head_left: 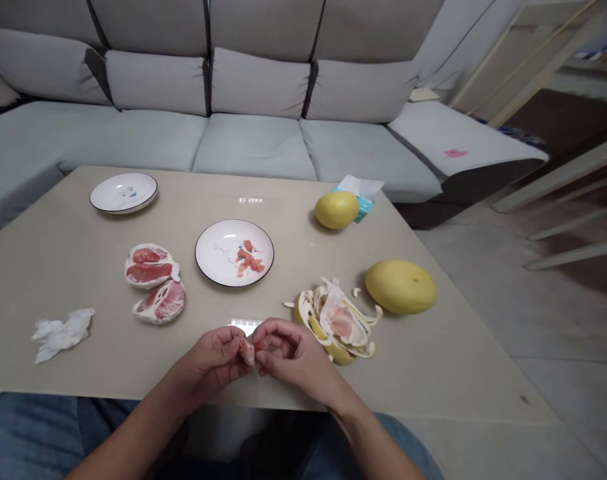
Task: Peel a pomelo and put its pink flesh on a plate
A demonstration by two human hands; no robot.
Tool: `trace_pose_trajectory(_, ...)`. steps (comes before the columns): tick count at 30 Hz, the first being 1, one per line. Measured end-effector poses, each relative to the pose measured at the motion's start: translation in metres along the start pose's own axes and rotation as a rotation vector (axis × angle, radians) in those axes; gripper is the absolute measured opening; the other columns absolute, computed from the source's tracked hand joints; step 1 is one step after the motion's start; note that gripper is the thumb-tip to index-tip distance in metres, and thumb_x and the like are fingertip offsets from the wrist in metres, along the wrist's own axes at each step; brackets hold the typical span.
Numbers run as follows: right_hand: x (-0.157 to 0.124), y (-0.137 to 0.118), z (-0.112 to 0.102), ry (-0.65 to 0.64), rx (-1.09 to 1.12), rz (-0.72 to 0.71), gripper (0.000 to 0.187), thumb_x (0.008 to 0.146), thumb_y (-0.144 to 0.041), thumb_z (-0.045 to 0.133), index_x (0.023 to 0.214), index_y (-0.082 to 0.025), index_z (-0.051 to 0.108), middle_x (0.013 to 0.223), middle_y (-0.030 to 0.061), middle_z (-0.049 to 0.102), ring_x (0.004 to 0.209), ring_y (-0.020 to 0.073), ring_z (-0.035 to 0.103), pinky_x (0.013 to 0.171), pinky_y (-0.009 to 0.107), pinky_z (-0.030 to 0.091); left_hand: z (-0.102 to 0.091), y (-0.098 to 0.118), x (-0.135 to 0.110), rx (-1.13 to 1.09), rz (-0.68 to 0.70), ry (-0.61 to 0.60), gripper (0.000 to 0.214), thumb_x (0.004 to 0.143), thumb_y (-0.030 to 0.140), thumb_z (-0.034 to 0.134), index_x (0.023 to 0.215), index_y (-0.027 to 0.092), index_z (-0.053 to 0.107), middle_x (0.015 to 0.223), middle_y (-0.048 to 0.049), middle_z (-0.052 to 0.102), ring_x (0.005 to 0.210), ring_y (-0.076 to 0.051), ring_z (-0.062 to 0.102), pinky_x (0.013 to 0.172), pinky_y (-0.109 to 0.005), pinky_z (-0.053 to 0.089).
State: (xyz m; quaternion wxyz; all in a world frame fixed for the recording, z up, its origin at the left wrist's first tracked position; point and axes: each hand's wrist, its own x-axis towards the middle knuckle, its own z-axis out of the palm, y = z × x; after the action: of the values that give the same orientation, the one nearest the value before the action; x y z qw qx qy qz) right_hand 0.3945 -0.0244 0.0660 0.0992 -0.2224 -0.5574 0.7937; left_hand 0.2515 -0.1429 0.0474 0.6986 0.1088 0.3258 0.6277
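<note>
Close to the table's front edge, my left hand (218, 360) pinches a small piece of red pomelo segment (247, 351). My right hand (290, 353) meets it there, its thumb and fingers closed on the other side of the same piece. Beyond my hands, a white plate (213, 267) with a dark rim carries several bits of red pulp (250, 260). Two peeled chunks of red pomelo (150, 267) lie touching each other to the left. Right of my right hand sits a pile of yellow and white pomelo peel (340, 320) with thin membrane in it.
A whole yellow pomelo (400, 287) rests at the right. Another pomelo (336, 210) stands farther back against a blue tissue pack (366, 193). An empty-looking plate (123, 193) is at the back left, a crumpled tissue (63, 333) at the front left. A grey sofa (253, 143) lines the far side.
</note>
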Motion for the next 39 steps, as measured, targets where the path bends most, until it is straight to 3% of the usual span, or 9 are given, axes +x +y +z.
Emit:
trace_pose_trajectory(7,0.006,0.008,-0.003,-0.035,0.171,0.044,0.036,0.069,-0.041,0.084,0.088,-0.019,0.063,0.07,-0.0026,0.065,0.059,0.0098,0.06,0.063,0.025,0.048,-0.001,0.001,0.0,-0.065,-0.039,-0.008,0.021,0.081,0.033,0.076,0.079,0.013,0.069,0.081,-0.0056,0.067,0.082,-0.016,0.066,0.08,-0.025,0.048)
trace_pose_trajectory(15,0.01,0.016,-0.006,-0.019,0.16,0.027,0.033,0.071,-0.038,0.083,0.089,-0.018,0.064,0.07,-0.0028,0.064,0.061,0.0095,0.06,0.062,0.023,0.048,-0.012,-0.001,-0.003,-0.163,0.01,0.011,0.014,0.082,0.027,0.076,0.083,0.015,0.07,0.082,-0.0034,0.067,0.08,-0.013,0.065,0.08,-0.023,0.051)
trace_pose_trajectory(18,0.012,0.012,-0.01,0.014,0.03,0.031,0.032,0.073,-0.04,0.08,0.091,-0.019,0.063,0.07,-0.0027,0.064,0.063,0.0112,0.061,0.065,0.026,0.049,-0.018,0.003,-0.004,-0.118,0.049,0.093,0.013,0.085,0.027,0.073,0.083,0.015,0.069,0.083,-0.0036,0.066,0.078,-0.012,0.062,0.079,-0.023,0.051)
trace_pose_trajectory(21,0.024,0.001,-0.019,0.173,-0.287,-0.078,0.025,0.078,-0.036,0.073,0.094,-0.019,0.065,0.077,0.0003,0.066,0.071,0.0139,0.062,0.069,0.028,0.051,-0.022,0.008,-0.005,-0.059,0.09,0.168,0.014,0.088,0.027,0.069,0.086,0.014,0.07,0.086,-0.0044,0.065,0.081,-0.012,0.061,0.079,-0.023,0.05)
trace_pose_trajectory(24,0.049,-0.011,-0.031,0.328,-0.653,-0.261,0.016,0.083,-0.028,0.062,0.096,-0.019,0.066,0.084,0.0029,0.068,0.074,0.0154,0.062,0.072,0.03,0.051,-0.025,0.013,-0.009,-0.035,0.111,0.207,0.017,0.088,0.029,0.069,0.089,0.012,0.071,0.088,-0.0053,0.065,0.082,-0.012,0.061,0.079,-0.024,0.049)
trace_pose_trajectory(28,0.093,-0.014,-0.041,0.37,-1.032,-0.377,0.013,0.084,-0.02,0.056,0.091,-0.018,0.067,0.086,0.0053,0.067,0.073,0.0168,0.06,0.07,0.03,0.048,-0.03,0.017,-0.015,-0.017,0.116,0.242,0.016,0.085,0.027,0.073,0.091,0.013,0.072,0.091,-0.006,0.066,0.086,-0.014,0.061,0.082,-0.025,0.048)
trace_pose_trajectory(33,0.12,-0.009,-0.038,0.379,-1.133,-0.396,0.015,0.081,-0.014,0.057,0.086,-0.019,0.07,0.085,0.0076,0.066,0.08,0.0214,0.059,0.075,0.034,0.045,-0.033,0.021,-0.021,0.065,0.144,0.274,0.016,0.079,0.023,0.077,0.092,0.014,0.073,0.092,-0.0056,0.067,0.086,-0.013,0.061,0.083,-0.024,0.048)
trace_pose_trajectory(37,0.092,-0.015,-0.019,0.368,-1.107,-0.434,0.023,0.087,-0.019,0.056,0.105,-0.02,0.07,0.104,0.0102,0.067,0.087,0.0214,0.06,0.082,0.036,0.047,-0.032,0.02,-0.02,0.126,0.201,0.338,0.021,0.072,0.023,0.083,0.089,0.016,0.072,0.091,-0.0043,0.069,0.084,-0.014,0.062,0.083,-0.026,0.049)
trace_pose_trajectory(39,0.068,-0.017,-0.003,0.246,-0.945,-0.419,0.023,0.089,-0.022,0.058,0.11,-0.022,0.068,0.1,0.0066,0.069,0.078,0.0174,0.061,0.075,0.031,0.049,-0.03,0.018,-0.017,0.174,0.254,0.373,0.023,0.069,0.023,0.085,0.086,0.016,0.071,0.088,-0.0042,0.071,0.082,-0.014,0.063,0.079,-0.025,0.049)
